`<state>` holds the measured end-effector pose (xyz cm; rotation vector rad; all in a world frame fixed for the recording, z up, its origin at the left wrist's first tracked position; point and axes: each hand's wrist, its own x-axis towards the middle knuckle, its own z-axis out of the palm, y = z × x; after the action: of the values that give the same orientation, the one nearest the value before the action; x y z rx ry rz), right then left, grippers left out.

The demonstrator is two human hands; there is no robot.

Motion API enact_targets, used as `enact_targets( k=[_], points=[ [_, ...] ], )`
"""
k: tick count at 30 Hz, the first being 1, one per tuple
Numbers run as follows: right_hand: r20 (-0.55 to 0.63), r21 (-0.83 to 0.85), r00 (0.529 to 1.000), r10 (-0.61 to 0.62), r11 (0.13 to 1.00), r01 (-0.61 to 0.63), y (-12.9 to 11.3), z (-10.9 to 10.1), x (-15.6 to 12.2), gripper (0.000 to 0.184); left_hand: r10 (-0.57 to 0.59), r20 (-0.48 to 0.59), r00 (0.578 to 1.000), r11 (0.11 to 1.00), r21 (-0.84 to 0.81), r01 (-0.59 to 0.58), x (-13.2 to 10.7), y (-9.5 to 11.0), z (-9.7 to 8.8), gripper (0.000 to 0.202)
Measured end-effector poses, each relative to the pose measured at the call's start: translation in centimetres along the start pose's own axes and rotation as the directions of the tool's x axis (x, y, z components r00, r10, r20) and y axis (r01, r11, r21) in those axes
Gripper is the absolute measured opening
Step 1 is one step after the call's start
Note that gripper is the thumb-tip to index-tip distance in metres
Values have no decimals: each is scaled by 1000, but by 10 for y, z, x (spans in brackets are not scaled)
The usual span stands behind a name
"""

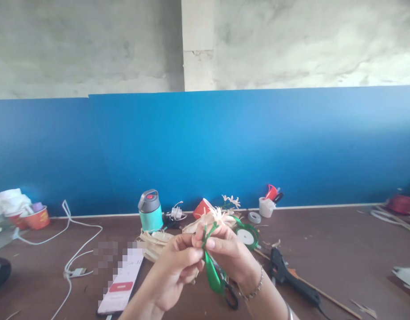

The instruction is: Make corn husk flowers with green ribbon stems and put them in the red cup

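A: Left hand [178, 262] and right hand [229, 255] are each closed in a fingertip pinch on the green ribbon [211, 271], held above the table's near middle. How is it best handled?

B: Probably taut, with the pinches kept close. From the hands: phone [123, 284] at 8 o'clock, bottle [150, 211] at 11, spool [246, 235] at 1, glue gun [291, 278] at 4. The scissors [229, 295] beneath could snag the hanging tail.

Over the table's [341, 249] near middle the left hand [173, 271] and right hand [229, 255] meet, pinching a ribbon [211, 272] between them, with scissors [230, 294] lying under the right wrist. A phone [123, 284] lies left of the hands, a cable [74, 249] farther left, and a bottle [150, 210] stands behind them (near the wall [224, 146]). A spool [246, 235] lies just behind the right hand, a glue gun [291, 278] to its right.
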<state>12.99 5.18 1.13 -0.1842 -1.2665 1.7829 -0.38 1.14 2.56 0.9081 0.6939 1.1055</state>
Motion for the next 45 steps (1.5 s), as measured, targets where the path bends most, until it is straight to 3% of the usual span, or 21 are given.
enact_targets(
  k=[8, 14, 24, 26, 29, 32, 35, 39, 45],
  points=[
    [-102, -102, 993, -56, 994, 46, 0, -2, -1, 14, 11, -6, 1000, 1000, 22, -11, -1, 0, 1, 22],
    [-210, -198, 971, -113, 978, 71, 1, 1, -1, 13, 239, -101, 966, 932, 303, -198, -2, -1, 5, 18],
    [-288, -171, 954, -81, 985, 32, 4, 7, -3, 14, 274, -121, 954, 825, 539, -168, -3, 1, 5, 14],
    [-273, -204, 957, -96, 978, 40, 3, 9, -2, 16, 328, -142, 934, 776, 605, -181, -2, -2, 4, 14],
    [-321, -212, 940, -120, 976, 53, 2, 11, 1, 18, 470, -148, 870, 665, 708, -238, -1, -7, 3, 14],
    [-367, -220, 917, -156, 972, 77, 0, 12, 2, 18, 606, -102, 789, 519, 802, -295, -1, -10, 0, 8],
    [-336, -237, 925, -179, 966, 101, -2, 12, 2, 17, 654, -51, 755, 437, 840, -322, -2, -12, -4, 7],
    [-290, -208, 945, -154, 974, 96, -2, 13, 1, 20, 619, -38, 784, 465, 822, -327, -3, -12, -9, 10],
    [-381, -177, 914, -137, 981, 73, 1, 14, 0, 18, 620, -52, 783, 511, 784, -352, -2, -13, -8, 9]
  ],
)
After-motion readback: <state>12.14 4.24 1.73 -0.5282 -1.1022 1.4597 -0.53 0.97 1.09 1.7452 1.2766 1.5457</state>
